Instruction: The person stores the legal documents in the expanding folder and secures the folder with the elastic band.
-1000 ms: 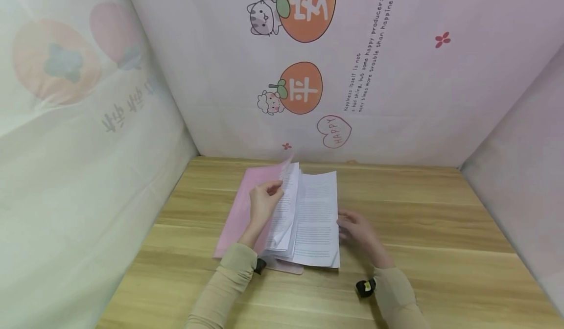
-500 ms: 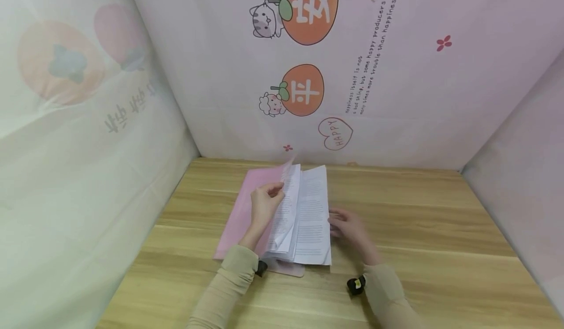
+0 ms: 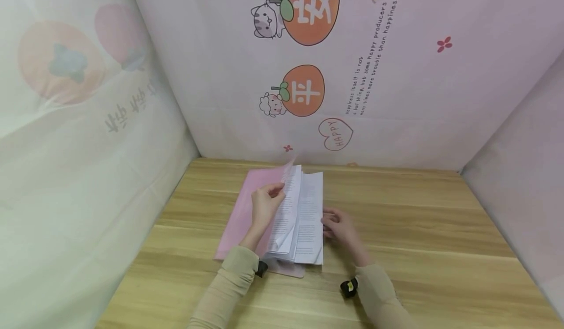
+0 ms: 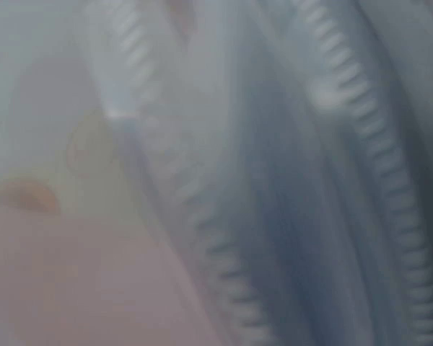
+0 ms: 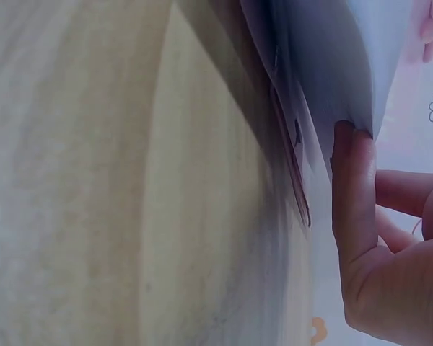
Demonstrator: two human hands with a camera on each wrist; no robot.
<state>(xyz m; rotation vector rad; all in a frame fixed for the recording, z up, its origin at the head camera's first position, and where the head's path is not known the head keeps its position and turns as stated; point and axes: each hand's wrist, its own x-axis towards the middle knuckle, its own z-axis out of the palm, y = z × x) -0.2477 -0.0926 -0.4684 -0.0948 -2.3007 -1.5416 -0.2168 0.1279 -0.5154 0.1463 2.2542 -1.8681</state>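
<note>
A pink folder (image 3: 246, 211) lies on the table at centre left in the head view, its cover raised. My left hand (image 3: 266, 201) pinches the cover's raised edge between thumb and fingers. Inside are printed white sheets (image 3: 285, 216), the lower corner of one folded over. To their right stands a printed sheet (image 3: 310, 221), partly inside the folder. My right hand (image 3: 341, 228) holds this sheet by its right edge. In the right wrist view, a fingertip of the right hand (image 5: 390, 238) meets the bent paper (image 5: 332, 65). The left wrist view is blurred, showing only ridged bands.
The wooden table (image 3: 418, 231) stretches out to the right of the folder. A printed cloth wall (image 3: 387, 138) rises behind the table, with more cloth at both sides. Black wrist cameras (image 3: 349, 288) sit by the sleeves.
My right hand has moved left with the sheet, so less of it sticks out of the folder. The left hand stays on the cover.
</note>
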